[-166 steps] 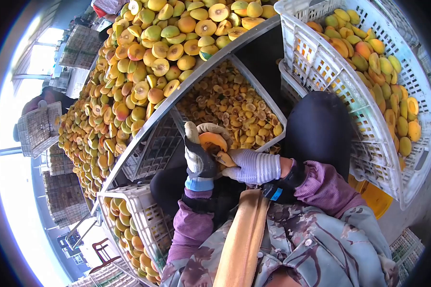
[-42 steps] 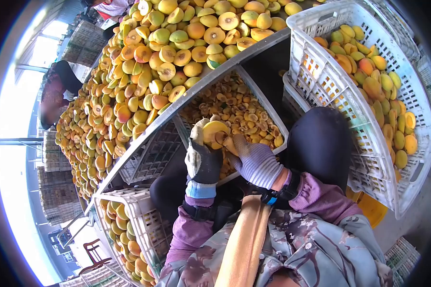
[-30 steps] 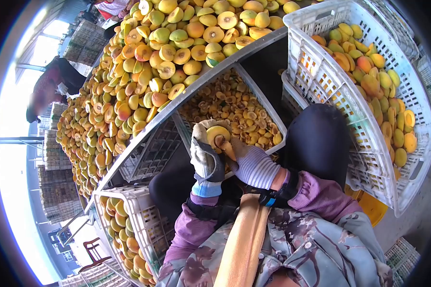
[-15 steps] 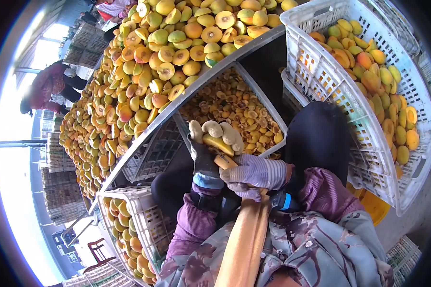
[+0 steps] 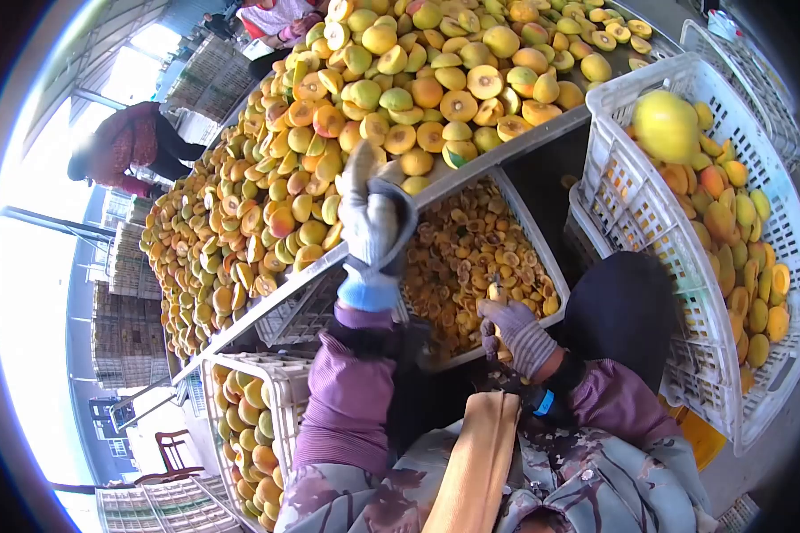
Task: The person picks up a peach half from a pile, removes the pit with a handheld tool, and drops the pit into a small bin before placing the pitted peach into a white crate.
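My left hand [image 5: 373, 226], in a pale glove and blurred by motion, reaches over the metal table edge towards the heap of halved yellow peaches [image 5: 400, 138]. Its fingers stretch out, and I see nothing held in them. My right hand [image 5: 520, 336], in a striped glove, is closed around a short wooden-handled tool [image 5: 496, 291], its tip pointing away from me. Beyond that hand lies a bin [image 5: 535, 233] of peach pits and scraps. A blurred yellow peach half [image 5: 667, 127] is in the air above the white crate [image 5: 636, 213] on the right.
Peach halves [image 5: 756, 258] fill much of the right crate. Another white crate [image 5: 280, 391] of peaches stands at lower left. A metal rim [image 5: 471, 173] borders the heap. Two people [image 5: 129, 147] work at the far left and back; stacked crates [image 5: 124, 338] line the left side.
My left hand has let go of a peach half and swung up and away to the heap. My right hand has moved right with the tool. A yellow peach half now flies above the right crate.
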The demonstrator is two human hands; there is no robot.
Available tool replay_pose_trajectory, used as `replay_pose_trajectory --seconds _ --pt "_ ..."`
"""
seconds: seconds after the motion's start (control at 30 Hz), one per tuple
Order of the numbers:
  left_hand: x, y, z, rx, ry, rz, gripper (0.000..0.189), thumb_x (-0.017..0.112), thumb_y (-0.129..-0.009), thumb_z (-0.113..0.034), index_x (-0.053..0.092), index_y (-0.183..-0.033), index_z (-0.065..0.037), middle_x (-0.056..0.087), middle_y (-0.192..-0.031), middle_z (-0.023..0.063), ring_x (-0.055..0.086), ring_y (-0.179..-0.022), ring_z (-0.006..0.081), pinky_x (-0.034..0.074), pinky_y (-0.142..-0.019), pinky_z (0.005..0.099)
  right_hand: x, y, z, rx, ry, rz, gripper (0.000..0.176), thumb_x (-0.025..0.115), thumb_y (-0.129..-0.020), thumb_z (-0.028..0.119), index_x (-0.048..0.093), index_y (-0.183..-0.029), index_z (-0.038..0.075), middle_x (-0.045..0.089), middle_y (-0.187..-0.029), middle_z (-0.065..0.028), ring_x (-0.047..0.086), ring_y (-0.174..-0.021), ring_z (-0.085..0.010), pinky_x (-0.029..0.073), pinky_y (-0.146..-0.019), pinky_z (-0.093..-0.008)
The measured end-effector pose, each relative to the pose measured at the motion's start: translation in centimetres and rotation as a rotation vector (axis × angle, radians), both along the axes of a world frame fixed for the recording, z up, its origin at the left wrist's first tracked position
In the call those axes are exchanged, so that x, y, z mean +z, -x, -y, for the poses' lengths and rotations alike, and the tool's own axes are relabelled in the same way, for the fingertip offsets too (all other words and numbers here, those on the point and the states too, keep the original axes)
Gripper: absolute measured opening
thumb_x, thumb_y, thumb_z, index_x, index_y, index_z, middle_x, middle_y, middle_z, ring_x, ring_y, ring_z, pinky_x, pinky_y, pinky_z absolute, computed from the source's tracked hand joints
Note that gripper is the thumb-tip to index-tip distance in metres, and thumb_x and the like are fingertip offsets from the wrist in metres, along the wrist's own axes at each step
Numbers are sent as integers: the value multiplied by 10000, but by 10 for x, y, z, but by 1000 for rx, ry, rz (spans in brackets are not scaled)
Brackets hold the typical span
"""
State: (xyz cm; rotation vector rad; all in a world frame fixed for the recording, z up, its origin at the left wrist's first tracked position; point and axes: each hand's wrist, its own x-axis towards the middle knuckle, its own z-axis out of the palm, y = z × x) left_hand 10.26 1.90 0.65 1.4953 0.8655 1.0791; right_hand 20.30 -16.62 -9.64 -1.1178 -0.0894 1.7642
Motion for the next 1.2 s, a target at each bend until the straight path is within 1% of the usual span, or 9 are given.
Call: replay_pose_trajectory --seconds 0.1,0.2,0.3,0.37,0.5,0.57,0.63,0.77,1.2 --pt "-29 63 -86 360 -523 -1169 645 619 -786 -156 415 -1398 -165 533 -1308 165 567 -1122 329 452 -954 417 -6 -3 7 -30 12 57 161 595 -896 249 551 -895 95 536 -642 -12 534 -491 -123 439 -441 -265" --pt "-61 119 -129 135 -558 -1464 647 564 -747 -133 448 -1381 -201 598 -1217 184 591 -1071 397 482 -900 407 -6 -6 4 -1 -9 100 201 593 -892 264 548 -895 68 538 -642 -20 545 -510 -139 442 -451 -281" --pt "-46 127 -124 224 -321 -1312 538 548 -797 -126 492 -1332 -141 637 -1166 154 623 -1020 368 503 -884 365 1 -3 3 118 -132 233 248 592 -891 278 542 -906 35 557 -650 -64 563 -525 -186 455 -464 -329" --pt "-48 148 -102 153 149 -208 419 548 -867 -171 543 -1267 -47 681 -1021 162 675 -909 261 529 -763 341 -3 1 -1 193 -225 346 265 598 -889 285 542 -917 28 576 -656 -99 577 -528 -222 465 -472 -359" --pt "-46 116 -8 133 -883 -883 511 648 -885 -221 476 -1296 29 596 -1264 111 646 -998 184 526 -808 255 2 8 -4 5 -702 1113 314 624 -868 291 517 -994 24 591 -704 -260 596 -578 -404 472 -512 -474" --pt "-49 82 33 20 -35 -181 526 740 -798 -131 524 -1250 33 595 -1279 96 630 -1076 206 492 -891 263 15 5 -2 140 -654 1361 356 623 -871 304 486 -1050 29 601 -661 -217 607 -573 -395 475 -515 -478" --pt "-34 74 65 -42 -664 -1000 498 570 -919 -135 414 -1365 19 562 -1319 100 609 -1108 253 518 -882 320 26 3 0 243 -581 1424 373 645 -852 246 452 -1071 14 605 -689 -186 617 -622 -404 485 -536 -469" --pt "-33 53 102 -181 398 14 531 578 -949 -298 450 -1346 31 572 -1266 134 552 -1155 204 446 -980 312 26 2 5 234 -713 1601 338 638 -848 224 432 -1011 12 604 -646 -171 617 -571 -379 485 -502 -463" --pt "-66 21 124 -16 417 310 608 421 -944 -574 560 -1131 -12 626 -1035 151 605 -950 254 494 -866 365 27 16 11 252 -597 1154 389 592 -901 269 444 -1086 -39 602 -696 -245 621 -650 -435 507 -564 -482"
